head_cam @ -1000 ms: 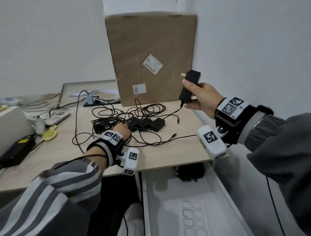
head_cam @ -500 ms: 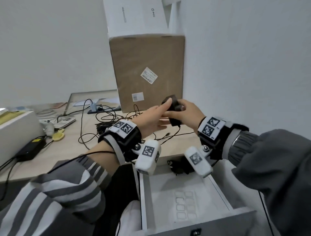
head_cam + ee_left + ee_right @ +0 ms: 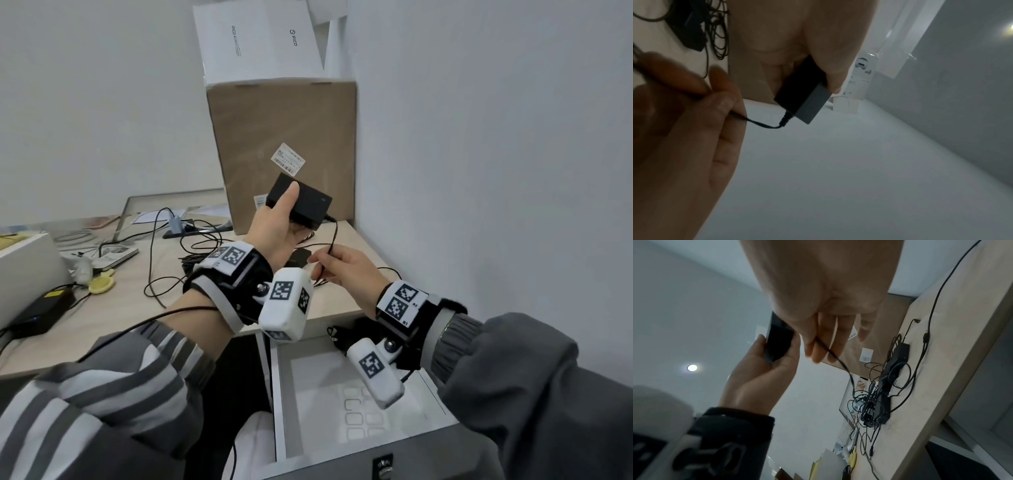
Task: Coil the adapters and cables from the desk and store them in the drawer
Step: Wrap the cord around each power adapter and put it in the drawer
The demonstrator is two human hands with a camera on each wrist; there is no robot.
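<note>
You've got the black adapter (image 3: 299, 205) up in the air in your left hand (image 3: 274, 228), fingers and thumb wrapped around the brick, well above the table (image 3: 113, 318) and in front of the cardboard box (image 3: 284, 113). Your right hand (image 3: 342, 270) is pinching its thin cable (image 3: 334, 236) just below where it leaves the brick, so both hands are clamped on the same piece. From there the cable drops back down to the tabletop and it's loose, no loops in it yet, so I'd call this the very start of coiling this one. What's left looks like most of the job, honestly: there's a tangle of cables (image 3: 875, 404) sitting on the table behind your hands, with at least one more black brick (image 3: 898, 356) in it, and I can't tell how many separate cords are knotted together in there. The drawer (image 3: 342, 394) is pulled open right under your wrists, which is handy. There's something dark at its back edge (image 3: 342, 330), but it's mostly hidden, so I can't say if that's a cord already stored; the rest of the drawer floor shows only a white liner. Further left there's a bigger black power brick (image 3: 41, 310) and some other cords, maybe part of the pile too, maybe not.
</note>
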